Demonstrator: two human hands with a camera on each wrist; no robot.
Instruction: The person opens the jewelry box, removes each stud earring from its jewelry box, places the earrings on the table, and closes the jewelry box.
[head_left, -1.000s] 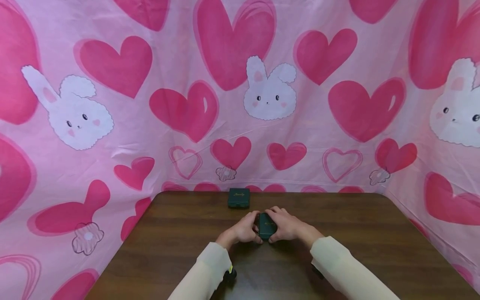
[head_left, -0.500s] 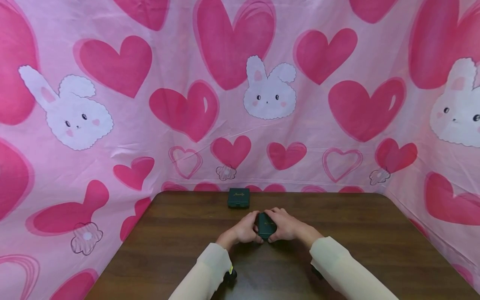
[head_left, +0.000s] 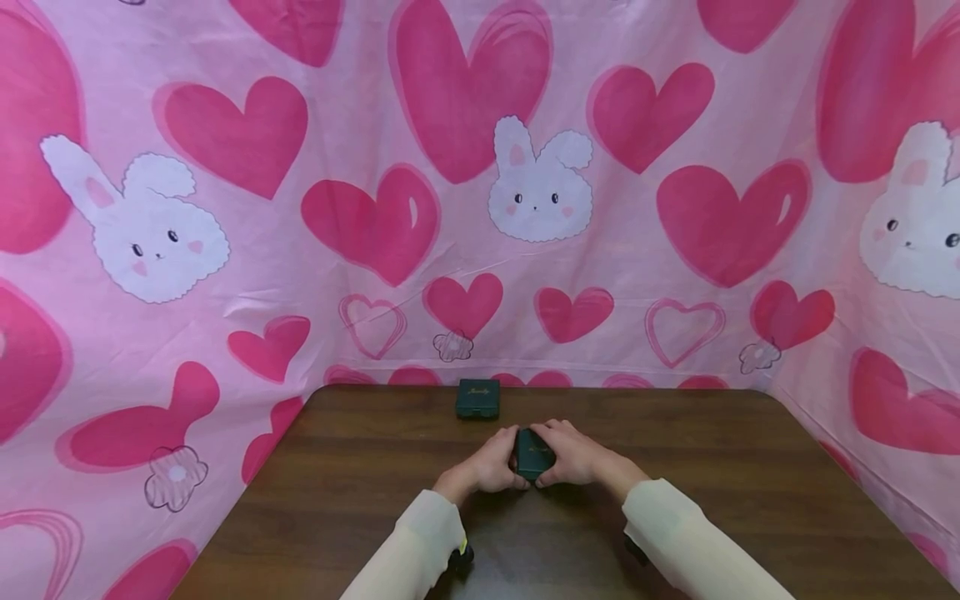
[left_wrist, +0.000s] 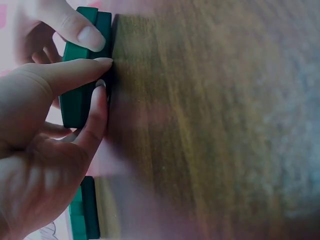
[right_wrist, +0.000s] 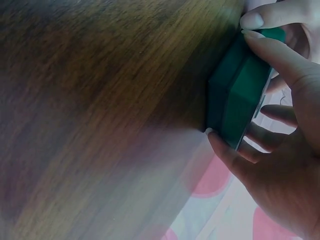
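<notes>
Little has moved: left hand (head_left: 495, 463) and right hand (head_left: 577, 455) grip the near box (head_left: 531, 457), probably light, stiff, best held by opposite sides.

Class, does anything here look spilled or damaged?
Nothing stands out: the table shows no spill, the far box sits closed, and the near box, partly hidden by the left hand and right hand, shows no damage.

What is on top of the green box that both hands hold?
Gold lettering shows on top of the box. In the head view, the right hand covers its right part, so anything there is hidden.
</notes>
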